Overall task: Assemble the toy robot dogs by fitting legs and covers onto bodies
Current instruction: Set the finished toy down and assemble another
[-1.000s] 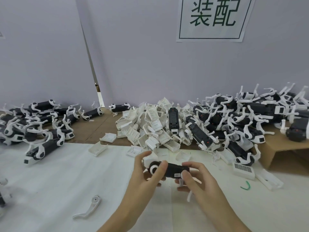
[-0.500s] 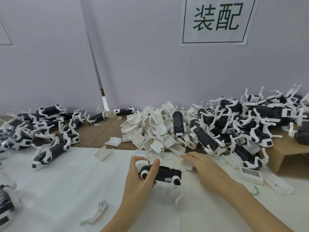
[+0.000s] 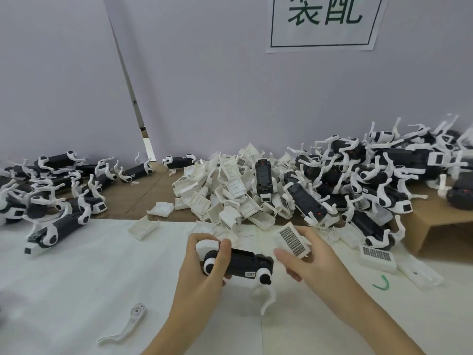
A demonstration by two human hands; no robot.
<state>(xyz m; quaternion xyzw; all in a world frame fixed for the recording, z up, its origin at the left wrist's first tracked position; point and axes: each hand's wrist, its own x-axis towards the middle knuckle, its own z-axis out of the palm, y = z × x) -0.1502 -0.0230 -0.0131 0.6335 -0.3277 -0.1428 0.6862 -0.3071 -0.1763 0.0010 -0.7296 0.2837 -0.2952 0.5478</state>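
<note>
Pale wall behind with a white sign [image 3: 323, 23] bearing green characters, cut off at the top edge. White table surface [image 3: 76, 278] in front, brown cardboard [image 3: 143, 193] further back. Left hand [image 3: 204, 272] grips the black toy dog body [image 3: 245, 261] at its white head end, thumb over the top, fingers curled round; body is held just above the table, roughly level, centre of view. One white leg [image 3: 267, 295] hangs from the body's right end, tip near the table. Right hand [image 3: 314, 260] holds a white cover [image 3: 293, 239] with a dark grille patch, pinched between thumb and fingers, just right of the body and a bit higher, not touching it. Loose white leg [image 3: 128, 325] lies on the table near left. Pile of white covers [image 3: 230, 190] at centre back. Heap of assembled dogs [image 3: 384, 175] right back, another group of dogs [image 3: 56, 188] left back. Another grille cover [image 3: 377, 257] on the table right, small green clip [image 3: 382, 284] beside it.
</note>
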